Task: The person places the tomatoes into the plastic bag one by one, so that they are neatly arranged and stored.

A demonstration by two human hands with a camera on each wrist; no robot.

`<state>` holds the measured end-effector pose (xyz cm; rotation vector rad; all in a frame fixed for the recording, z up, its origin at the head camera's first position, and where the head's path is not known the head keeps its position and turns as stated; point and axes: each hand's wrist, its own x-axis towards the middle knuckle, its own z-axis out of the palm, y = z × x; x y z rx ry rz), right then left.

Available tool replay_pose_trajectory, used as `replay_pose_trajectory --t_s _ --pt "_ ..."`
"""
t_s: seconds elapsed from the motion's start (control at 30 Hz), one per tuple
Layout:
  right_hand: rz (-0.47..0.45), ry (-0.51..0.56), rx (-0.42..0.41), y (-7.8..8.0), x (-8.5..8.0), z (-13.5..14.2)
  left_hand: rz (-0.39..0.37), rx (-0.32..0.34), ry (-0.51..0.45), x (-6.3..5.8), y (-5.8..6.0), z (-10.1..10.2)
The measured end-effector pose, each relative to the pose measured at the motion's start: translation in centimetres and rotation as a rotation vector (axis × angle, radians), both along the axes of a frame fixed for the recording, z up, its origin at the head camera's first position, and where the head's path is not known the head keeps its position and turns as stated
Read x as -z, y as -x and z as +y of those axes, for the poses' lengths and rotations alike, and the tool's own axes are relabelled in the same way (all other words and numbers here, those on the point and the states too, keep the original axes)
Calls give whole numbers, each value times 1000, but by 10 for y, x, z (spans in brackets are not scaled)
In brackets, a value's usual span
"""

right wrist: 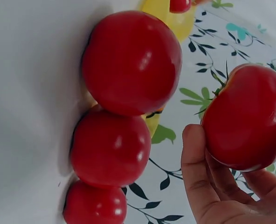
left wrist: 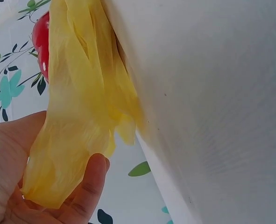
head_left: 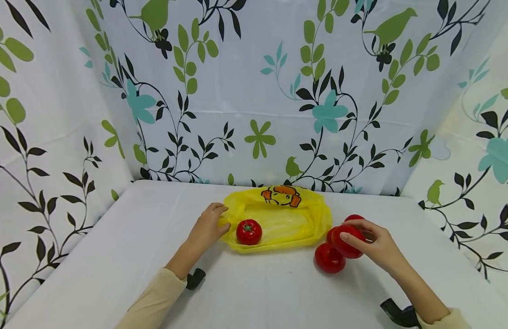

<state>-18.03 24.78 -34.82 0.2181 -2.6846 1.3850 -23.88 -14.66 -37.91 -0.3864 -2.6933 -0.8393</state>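
Note:
A yellow plastic bag (head_left: 278, 219) lies spread on the table, its mouth facing me, with one red tomato (head_left: 248, 232) in its left part. My left hand (head_left: 207, 225) holds the bag's left edge; in the left wrist view the thin yellow plastic (left wrist: 77, 116) runs between thumb and fingers. At the bag's right end, my right hand (head_left: 377, 244) grips another tomato (right wrist: 247, 116) by its sides, raised off the table. Three more tomatoes stand in a row under it, the nearest tomato (head_left: 329, 258) and two partly hidden in the head view.
The white table (head_left: 270, 292) reaches back to a patterned cloth (head_left: 254, 100) with leaves, birds and flowers. Similar cloth hangs at both sides. Black straps (head_left: 195, 278) sit at the wrists.

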Motion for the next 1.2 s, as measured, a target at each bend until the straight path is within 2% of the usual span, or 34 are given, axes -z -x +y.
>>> replay_pose_trajectory --t_s 0.2,0.4,0.73,0.93,1.2 --pt "6 8 11 3 2 -8 -36 -12 -2 0 2 1" --pt "14 24 4 6 3 -16 -28 -9 12 0 4 0" --pt "-66 88 -32 11 5 -32 -40 -22 5 1 3 -1" --pt "-69 65 -56 14 5 -43 -24 -17 -2 1 3 -2" --pt "-96 67 -72 19 3 -54 -42 -25 -7 0 3 -3"
